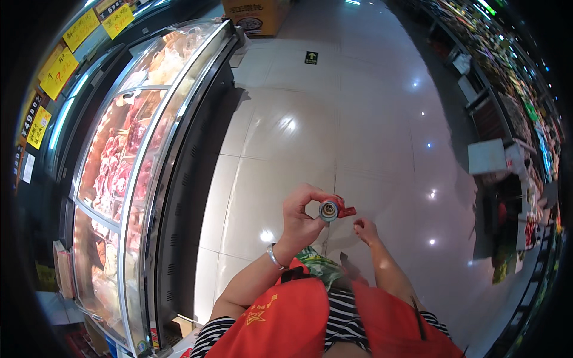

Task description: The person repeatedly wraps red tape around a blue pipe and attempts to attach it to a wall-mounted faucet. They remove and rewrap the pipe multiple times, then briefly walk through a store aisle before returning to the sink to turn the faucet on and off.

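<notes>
Fingers of my left hand (pixel 296 218) pinch a red-levered metal fitting (pixel 329 210) right of the meat display case (pixel 194 149), where a slackened pinch could drop it onto the tiled floor (pixel 286 161), and I cannot tell whether my curled right hand (pixel 366 231) holds anything.

Below me spreads a glossy, pale-tiled floor (pixel 286 149) dotted with white light reflections (pixel 289 123), a long, glass-topped black display case (pixel 185 173) lining its left edge, an orange-brown box (pixel 258 17) at its far edge, and dark, crowded display stands (pixel 492 118) along its right.
</notes>
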### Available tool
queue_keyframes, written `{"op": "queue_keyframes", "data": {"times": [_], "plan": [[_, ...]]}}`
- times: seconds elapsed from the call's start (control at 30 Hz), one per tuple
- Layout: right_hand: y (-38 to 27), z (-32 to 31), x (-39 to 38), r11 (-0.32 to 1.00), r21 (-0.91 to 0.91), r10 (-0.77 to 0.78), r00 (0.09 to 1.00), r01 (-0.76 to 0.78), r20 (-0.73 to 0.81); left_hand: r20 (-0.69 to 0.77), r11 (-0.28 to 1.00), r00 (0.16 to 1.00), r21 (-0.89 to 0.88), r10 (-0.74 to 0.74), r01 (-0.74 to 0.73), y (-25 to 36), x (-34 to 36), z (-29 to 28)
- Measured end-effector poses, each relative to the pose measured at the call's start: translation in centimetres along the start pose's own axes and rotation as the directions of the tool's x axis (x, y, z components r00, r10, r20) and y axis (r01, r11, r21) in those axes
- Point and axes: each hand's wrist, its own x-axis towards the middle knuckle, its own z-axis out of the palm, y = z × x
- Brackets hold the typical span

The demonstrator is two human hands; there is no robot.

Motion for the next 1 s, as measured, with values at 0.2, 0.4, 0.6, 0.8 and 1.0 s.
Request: {"op": "queue_keyframes", "data": {"times": [0.2, 0.4, 0.6, 0.8, 1.0], "plan": [[-8.8, -4.6, 14.3, 0.982, 0.173, -0.072, 0.997, 0.076, -0.028, 0.017, 0.992, 0.994, -0.07, -0.108, 0.109, -6.7, 10.9, 2.0], [-5.8, -9.0, 23.8, 0.979, 0.099, 0.174, 0.982, -0.18, 0.067, 0.09, 0.936, 0.977, -0.284, -0.191, 0.209, -14.1, 24.8, 2.1], [-7.2, -14.6, 29.3, 0.872, 0.225, 0.457, 0.888, -0.435, -0.057, 0.143, 0.944, 0.964, -0.21, -0.226, 0.253, -18.9, 37.8, 2.6], [-9.7, -17.9, 41.1, 0.857, 0.203, 0.484, 0.875, -0.473, -0.004, 0.147, 0.946, 0.965, -0.212, -0.219, 0.247, -26.3, 49.0, 4.8], [-13.6, -24.1, 58.9, 0.886, 0.131, 0.448, 0.894, -0.445, 0.01, 0.115, 0.97, 0.974, -0.12, -0.197, 0.211, -33.5, 62.7, 8.8]]}}
